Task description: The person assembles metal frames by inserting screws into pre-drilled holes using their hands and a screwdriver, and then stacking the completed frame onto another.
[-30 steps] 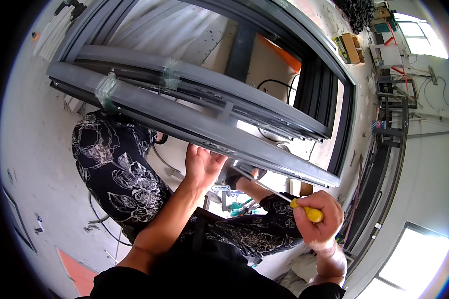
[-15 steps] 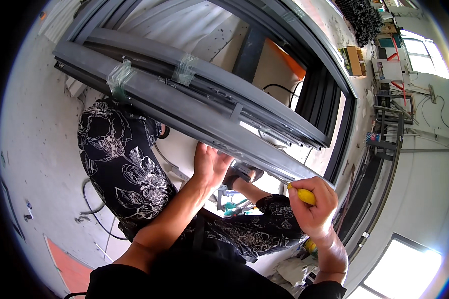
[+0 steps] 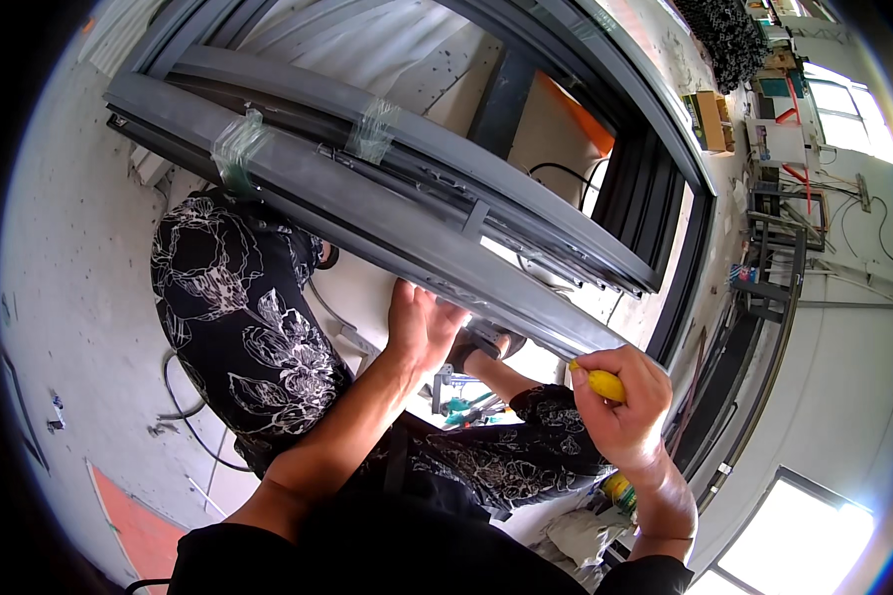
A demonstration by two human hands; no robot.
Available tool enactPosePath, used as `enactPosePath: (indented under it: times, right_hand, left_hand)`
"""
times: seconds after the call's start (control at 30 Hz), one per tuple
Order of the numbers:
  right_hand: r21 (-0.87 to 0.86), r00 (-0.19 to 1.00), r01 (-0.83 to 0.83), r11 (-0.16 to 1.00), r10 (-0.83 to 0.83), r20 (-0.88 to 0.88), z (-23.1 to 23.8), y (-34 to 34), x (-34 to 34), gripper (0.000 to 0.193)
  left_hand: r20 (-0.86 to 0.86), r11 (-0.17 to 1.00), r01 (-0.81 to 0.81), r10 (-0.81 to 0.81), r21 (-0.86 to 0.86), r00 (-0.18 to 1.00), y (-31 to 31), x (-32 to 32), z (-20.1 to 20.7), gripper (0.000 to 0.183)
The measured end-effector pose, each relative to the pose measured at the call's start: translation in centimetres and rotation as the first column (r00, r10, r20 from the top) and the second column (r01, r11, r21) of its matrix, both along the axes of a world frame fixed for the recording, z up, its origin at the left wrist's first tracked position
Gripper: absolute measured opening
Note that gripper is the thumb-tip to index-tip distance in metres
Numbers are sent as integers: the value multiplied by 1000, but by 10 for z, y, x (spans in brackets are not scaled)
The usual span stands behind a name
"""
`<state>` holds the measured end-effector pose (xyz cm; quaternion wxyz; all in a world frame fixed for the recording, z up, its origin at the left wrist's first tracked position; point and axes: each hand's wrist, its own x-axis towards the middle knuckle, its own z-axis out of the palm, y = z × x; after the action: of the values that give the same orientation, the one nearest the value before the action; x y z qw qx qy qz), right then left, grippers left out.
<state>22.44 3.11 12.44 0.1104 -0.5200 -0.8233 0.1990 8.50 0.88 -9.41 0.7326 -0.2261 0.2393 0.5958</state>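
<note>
A long grey metal bar (image 3: 387, 238), wrapped with clear tape, slants across in front of me as the near side of a stack of dark grey frames (image 3: 566, 223). My left hand (image 3: 422, 325) is at the bar's near edge, about mid-length. Its thumb points up against the bar and its fingers curl in under it, the tips hidden. Near the bar's right end, my right hand (image 3: 625, 409) is closed around a yellow-handled tool (image 3: 599, 383). The handle points left toward the bar. I cannot make out the tool's working end.
My legs in patterned trousers (image 3: 253, 327) flank the space below the bar. A black cable (image 3: 184, 412) lies on the left floor. Tools (image 3: 471, 409) lie beneath my hands. A cardboard box (image 3: 709, 121) and long dark profiles (image 3: 734, 397) are on the right.
Both hands keep almost the same places and holds. The right hand and the yellow handle have shifted very slightly; the view has tilted a little.
</note>
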Motion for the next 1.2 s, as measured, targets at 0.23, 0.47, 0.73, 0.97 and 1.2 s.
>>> enactPosePath:
  times: [0.23,0.47,0.73,0.97,1.2]
  right_hand:
    - [-21,1000,6,1000,-6,6,1,2,1,12]
    - [-48,990,-46,998,52,130,3,8,-2,15]
    - [-86,997,-23,996,29,72,9,9,5,17]
    - [4,996,-74,997,74,-47,2,-9,19,20]
    - [80,983,-181,980,177,57,-17,-29,24,21]
  left_hand:
    - [-14,1000,8,-7,19,1000,1,-1,2,48]
    - [-5,1000,5,-5,9,1000,1,1,-2,49]
    - [-28,999,29,-29,14,999,1,0,4,51]
    - [10,1000,5,-5,20,1000,2,1,1,51]
    - [39,1000,5,-5,-4,999,1,0,-3,48]
